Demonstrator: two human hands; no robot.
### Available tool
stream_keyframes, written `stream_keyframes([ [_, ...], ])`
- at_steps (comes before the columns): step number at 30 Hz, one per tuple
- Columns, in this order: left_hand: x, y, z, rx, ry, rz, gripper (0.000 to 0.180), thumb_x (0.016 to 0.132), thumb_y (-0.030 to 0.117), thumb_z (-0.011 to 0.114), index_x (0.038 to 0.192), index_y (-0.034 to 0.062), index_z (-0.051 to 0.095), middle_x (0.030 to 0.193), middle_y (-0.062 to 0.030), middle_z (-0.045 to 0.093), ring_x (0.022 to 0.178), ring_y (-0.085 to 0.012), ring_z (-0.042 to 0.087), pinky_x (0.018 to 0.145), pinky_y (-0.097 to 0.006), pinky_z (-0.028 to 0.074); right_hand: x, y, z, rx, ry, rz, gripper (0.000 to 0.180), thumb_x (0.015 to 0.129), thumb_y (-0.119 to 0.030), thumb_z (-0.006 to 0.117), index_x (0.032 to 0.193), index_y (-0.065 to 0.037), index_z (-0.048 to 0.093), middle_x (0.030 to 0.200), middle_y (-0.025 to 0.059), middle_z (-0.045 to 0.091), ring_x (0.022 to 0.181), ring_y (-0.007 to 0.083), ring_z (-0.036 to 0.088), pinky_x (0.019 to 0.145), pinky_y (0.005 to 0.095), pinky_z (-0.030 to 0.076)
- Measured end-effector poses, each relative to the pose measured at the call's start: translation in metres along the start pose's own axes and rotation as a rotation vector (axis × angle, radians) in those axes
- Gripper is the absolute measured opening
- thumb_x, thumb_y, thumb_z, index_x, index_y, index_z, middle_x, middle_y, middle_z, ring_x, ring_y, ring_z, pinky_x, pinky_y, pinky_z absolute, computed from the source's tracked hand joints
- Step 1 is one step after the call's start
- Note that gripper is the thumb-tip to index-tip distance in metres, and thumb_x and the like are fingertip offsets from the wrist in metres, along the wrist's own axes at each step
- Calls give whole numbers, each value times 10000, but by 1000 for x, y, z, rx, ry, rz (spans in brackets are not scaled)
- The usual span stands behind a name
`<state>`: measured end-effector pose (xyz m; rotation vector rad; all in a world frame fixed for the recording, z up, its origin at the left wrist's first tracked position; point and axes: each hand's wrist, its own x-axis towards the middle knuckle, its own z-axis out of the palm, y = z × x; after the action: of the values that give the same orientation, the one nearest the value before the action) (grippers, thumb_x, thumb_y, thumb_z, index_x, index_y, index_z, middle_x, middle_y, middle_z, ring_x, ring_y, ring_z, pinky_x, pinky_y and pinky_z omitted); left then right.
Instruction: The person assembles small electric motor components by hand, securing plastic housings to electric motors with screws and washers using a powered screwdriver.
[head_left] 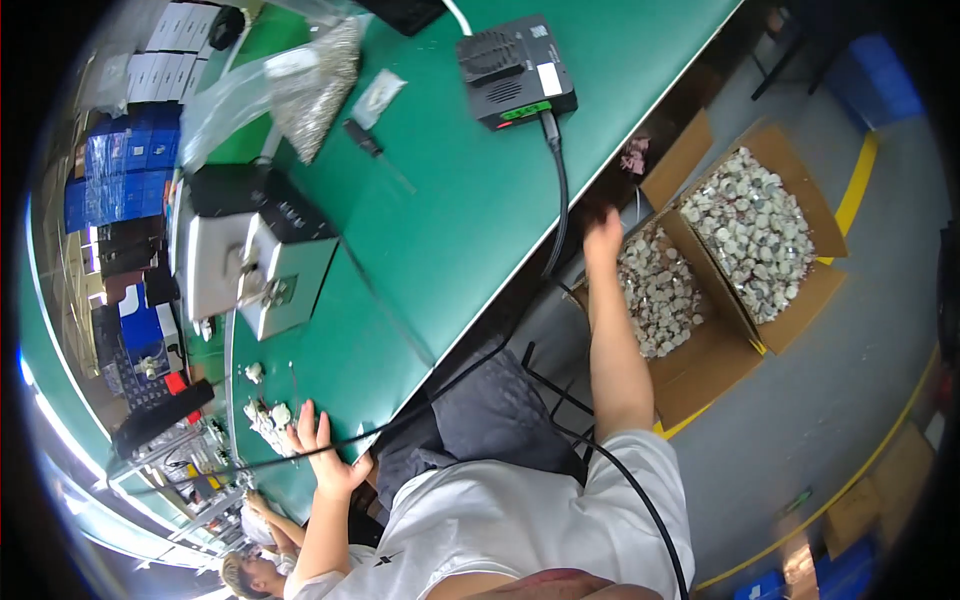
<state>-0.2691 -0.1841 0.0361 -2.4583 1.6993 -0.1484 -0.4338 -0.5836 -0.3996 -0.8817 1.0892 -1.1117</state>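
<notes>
My left hand (328, 455) lies at the table's near edge, thumb apart and fingers stretched out. Its fingertips reach a small pile of white parts (268, 425), and I cannot make out whether they touch. One more white part (254, 373) lies a little farther off. Stretched out to the right, my right hand (602, 242) is beside the rim of an open carton (690, 385) with many small round white parts (660, 295) inside. That hand's fingers are smeared and partly hidden, so any hold is unclear.
A second carton (825, 225) full of similar parts adjoins the first. On the green table (440, 230) are a white-and-black machine (265, 255), a black box with a cable (515, 75), a screwdriver (362, 138) and a bag of small pieces (320, 85). Another person (255, 570) sits at lower left.
</notes>
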Motion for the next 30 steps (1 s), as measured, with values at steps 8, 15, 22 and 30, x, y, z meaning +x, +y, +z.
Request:
stream_keyframes([
  [8, 0, 5, 2, -175, -1, -99, 861, 639, 402, 776, 1358, 15, 502, 1539, -239, 372, 1459, -365, 326, 1177, -578, 62, -268, -52, -93, -131, -155, 223, 160, 992, -128, 592, 1105, -32, 650, 746, 37, 624, 651, 110, 601, 575, 252, 492],
  [15, -18, -9, 12, -367, 359, -83, 771, 718, 338, 801, 1393, 95, 520, 1587, -247, 283, 1483, -458, 243, 1145, -683, 141, -287, -91, -85, -520, -491, 12, 111, 875, -71, 707, 972, -16, 700, 614, -12, 590, 565, 66, 517, 537, 253, 435],
  [22, -61, -29, 18, -299, 547, -551, 1004, 652, 408, 863, 1507, 168, 395, 1617, -267, 95, 1496, -492, 70, 1110, -737, 83, -333, -202, 29, -500, -870, -452, 61, 839, -19, 710, 892, -32, 684, 584, 3, 554, 509, 65, 484, 500, 238, 411],
  [30, -142, -93, 30, -423, 268, -778, 1252, 649, 624, 830, 1583, 82, 195, 1616, -311, 32, 1501, -496, 70, 1173, -661, 116, -418, -252, 135, -197, -1040, -848, 189, 792, 63, 678, 975, 17, 679, 660, 73, 593, 505, 160, 527, 473, 266, 422],
])
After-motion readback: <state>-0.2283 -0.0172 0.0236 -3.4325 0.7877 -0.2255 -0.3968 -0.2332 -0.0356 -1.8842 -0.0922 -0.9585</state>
